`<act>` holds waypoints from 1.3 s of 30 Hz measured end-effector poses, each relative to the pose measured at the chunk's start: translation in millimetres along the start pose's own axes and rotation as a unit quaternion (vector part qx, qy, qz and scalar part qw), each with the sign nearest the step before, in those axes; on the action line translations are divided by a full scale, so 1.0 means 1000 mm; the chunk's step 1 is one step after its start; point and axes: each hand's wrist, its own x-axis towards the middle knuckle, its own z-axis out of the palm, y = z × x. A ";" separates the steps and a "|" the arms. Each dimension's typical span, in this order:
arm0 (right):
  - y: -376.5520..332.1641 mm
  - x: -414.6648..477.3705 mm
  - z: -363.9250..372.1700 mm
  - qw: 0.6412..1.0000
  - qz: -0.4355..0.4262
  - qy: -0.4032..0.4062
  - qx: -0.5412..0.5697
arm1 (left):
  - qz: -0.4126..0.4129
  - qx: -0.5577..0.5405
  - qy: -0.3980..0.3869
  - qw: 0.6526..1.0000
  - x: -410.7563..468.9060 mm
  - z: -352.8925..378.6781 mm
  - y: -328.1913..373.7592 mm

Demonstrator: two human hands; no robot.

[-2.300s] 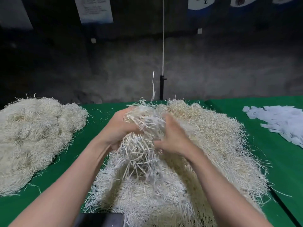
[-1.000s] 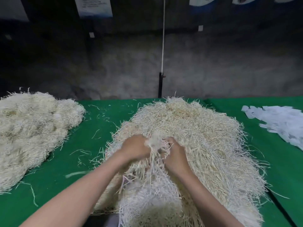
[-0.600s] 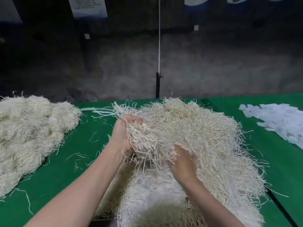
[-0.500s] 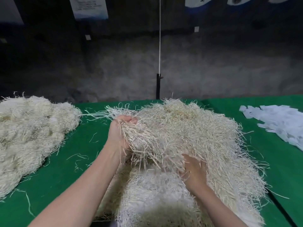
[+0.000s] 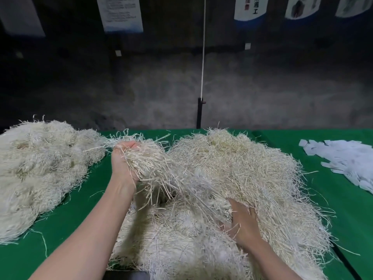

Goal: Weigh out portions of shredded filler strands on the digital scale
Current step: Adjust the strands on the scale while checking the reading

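A large heap of pale shredded filler strands [image 5: 242, 178] covers the middle of the green table. My left hand [image 5: 121, 164] grips a thick bunch of strands [image 5: 153, 164], lifted above the heap's left edge and still trailing into it. My right hand [image 5: 242, 223] lies low on the heap's near right part, fingers spread and partly buried among strands. A dark flat object [image 5: 127, 275], possibly the scale, shows at the bottom edge, mostly covered by strands.
A second heap of strands [image 5: 40, 168] lies on the left of the green table [image 5: 84, 209]. A spread of white paper slips [image 5: 347, 160] lies at the far right. A black post with a white cord [image 5: 199, 114] stands behind the table.
My left hand has pulled its bunch up and to the left, away from the heap. My right hand has let go of it and sunk down to the right into the heap.
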 end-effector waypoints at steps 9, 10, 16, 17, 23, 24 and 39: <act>-0.088 -0.003 -0.119 0.986 -0.103 -0.122 0.052 | -0.041 -0.026 -0.011 0.999 -0.008 0.009 0.015; -0.100 -0.002 -0.126 0.981 -0.138 -0.114 0.073 | -0.046 -0.041 -0.022 0.998 -0.010 0.014 0.016; -0.151 0.003 -0.060 0.959 -0.128 -0.153 0.199 | -0.041 0.114 0.006 0.993 -0.035 0.006 0.005; -0.144 0.005 -0.047 0.966 -0.088 -0.142 0.196 | -0.019 0.139 0.022 0.990 -0.034 0.004 0.011; -0.121 0.022 -0.044 0.948 0.022 -0.032 0.316 | 0.019 0.704 -0.290 0.648 -0.012 0.016 -0.018; -0.126 0.024 -0.048 0.944 0.019 -0.023 0.327 | -0.001 0.764 -0.314 0.563 -0.014 0.010 -0.041; -0.098 0.025 -0.047 0.931 -0.058 0.111 0.342 | -0.114 0.400 -0.169 0.893 -0.009 0.026 -0.054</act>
